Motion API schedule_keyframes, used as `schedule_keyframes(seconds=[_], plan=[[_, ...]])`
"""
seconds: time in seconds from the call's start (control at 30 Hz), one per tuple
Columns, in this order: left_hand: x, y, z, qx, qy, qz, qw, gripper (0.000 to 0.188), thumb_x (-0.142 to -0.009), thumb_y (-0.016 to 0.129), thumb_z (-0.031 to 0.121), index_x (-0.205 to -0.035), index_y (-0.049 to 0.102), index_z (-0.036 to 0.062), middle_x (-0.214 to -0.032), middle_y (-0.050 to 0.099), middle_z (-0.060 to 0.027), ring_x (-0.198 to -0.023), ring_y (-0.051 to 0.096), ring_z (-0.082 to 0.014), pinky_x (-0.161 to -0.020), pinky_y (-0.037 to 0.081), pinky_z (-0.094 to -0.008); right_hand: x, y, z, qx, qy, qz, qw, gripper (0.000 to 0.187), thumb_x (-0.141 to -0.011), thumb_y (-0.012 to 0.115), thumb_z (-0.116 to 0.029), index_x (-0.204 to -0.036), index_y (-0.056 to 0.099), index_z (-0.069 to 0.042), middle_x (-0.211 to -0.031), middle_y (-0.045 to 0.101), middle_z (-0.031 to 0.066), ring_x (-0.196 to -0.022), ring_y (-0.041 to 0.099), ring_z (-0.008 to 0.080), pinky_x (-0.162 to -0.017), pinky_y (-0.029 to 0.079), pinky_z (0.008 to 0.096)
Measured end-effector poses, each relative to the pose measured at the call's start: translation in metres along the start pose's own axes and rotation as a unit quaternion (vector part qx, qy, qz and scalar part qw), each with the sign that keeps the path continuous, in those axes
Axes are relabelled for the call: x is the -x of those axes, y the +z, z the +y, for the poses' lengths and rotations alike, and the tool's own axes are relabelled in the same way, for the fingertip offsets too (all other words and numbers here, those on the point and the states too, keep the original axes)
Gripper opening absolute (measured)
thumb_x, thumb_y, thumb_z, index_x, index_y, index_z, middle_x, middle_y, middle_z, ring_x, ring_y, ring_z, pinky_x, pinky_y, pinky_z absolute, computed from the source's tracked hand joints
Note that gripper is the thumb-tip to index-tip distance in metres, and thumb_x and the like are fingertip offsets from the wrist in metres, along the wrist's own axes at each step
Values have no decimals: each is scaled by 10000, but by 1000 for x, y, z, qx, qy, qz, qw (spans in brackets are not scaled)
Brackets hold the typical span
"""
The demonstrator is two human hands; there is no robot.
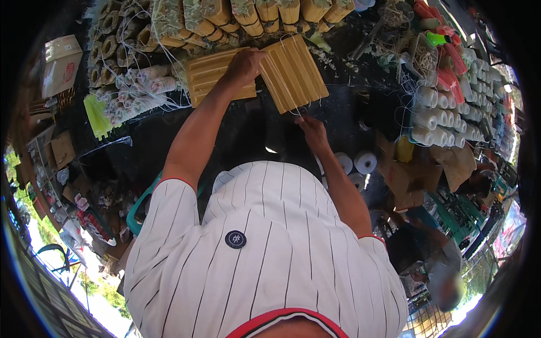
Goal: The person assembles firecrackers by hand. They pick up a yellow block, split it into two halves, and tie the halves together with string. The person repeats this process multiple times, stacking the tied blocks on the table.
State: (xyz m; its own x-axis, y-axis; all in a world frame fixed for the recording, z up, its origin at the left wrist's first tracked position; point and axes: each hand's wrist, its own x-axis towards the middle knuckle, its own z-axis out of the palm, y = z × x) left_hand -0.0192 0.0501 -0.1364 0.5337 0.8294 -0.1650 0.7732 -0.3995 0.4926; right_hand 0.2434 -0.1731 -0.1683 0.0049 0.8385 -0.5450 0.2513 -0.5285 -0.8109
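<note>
My left hand [245,65] is closed on the left edge of a ribbed yellow-brown panel [296,73], which lies tilted on the dark table. Under my left wrist a second ribbed panel [209,72] of the same colour rests flat. Below the tilted panel's lower edge, my right hand [313,134] is closed on a thin white string [298,112] that comes off that edge. The exact finger grip of my right hand is partly in shadow. Fine pale strings also show at the panel's upper edge and along its ribs.
Tan block-like bundles [246,16] line the table's far side. White-wrapped rolls [141,93] and a bright green bundle [98,116] lie left. At right stand several white cylinders [429,118] and thread spools [365,162]. Beyond a cardboard box [408,183] is another person [442,270].
</note>
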Motion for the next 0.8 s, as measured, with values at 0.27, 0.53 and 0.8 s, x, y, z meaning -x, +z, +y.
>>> schedule_keyframes(seconds=[0.27, 0.53, 0.8], plan=[[-28, 29, -43, -36, 13, 50, 998, 612, -867, 763, -33, -1455, 603, 33, -1198, 679, -165, -1061, 694, -369, -910, 605, -482, -16, 1, -19, 98, -21, 81, 992, 286, -1011, 678, -282, -1096, 783, -30, -961, 752, 228, -897, 744, 362, -806, 546, 428], [-34, 29, -48, -40, 47, 51, 997, 507, -914, 683, -24, -1416, 642, 33, -1080, 683, -183, -983, 694, -382, -860, 583, -509, -20, 10, -17, 85, 3, 112, 990, 298, -1005, 686, -293, -1096, 781, -26, -908, 733, 225, -847, 722, 352, -780, 534, 408], [-34, 20, -43, -39, 20, 4, 999, 566, -886, 780, 34, -1433, 644, 82, -1160, 704, -152, -1050, 706, -361, -904, 600, -487, -18, 15, -8, 70, -12, 137, 988, 304, -995, 705, -305, -1100, 785, -30, -885, 721, 225, -801, 709, 323, -756, 525, 402]])
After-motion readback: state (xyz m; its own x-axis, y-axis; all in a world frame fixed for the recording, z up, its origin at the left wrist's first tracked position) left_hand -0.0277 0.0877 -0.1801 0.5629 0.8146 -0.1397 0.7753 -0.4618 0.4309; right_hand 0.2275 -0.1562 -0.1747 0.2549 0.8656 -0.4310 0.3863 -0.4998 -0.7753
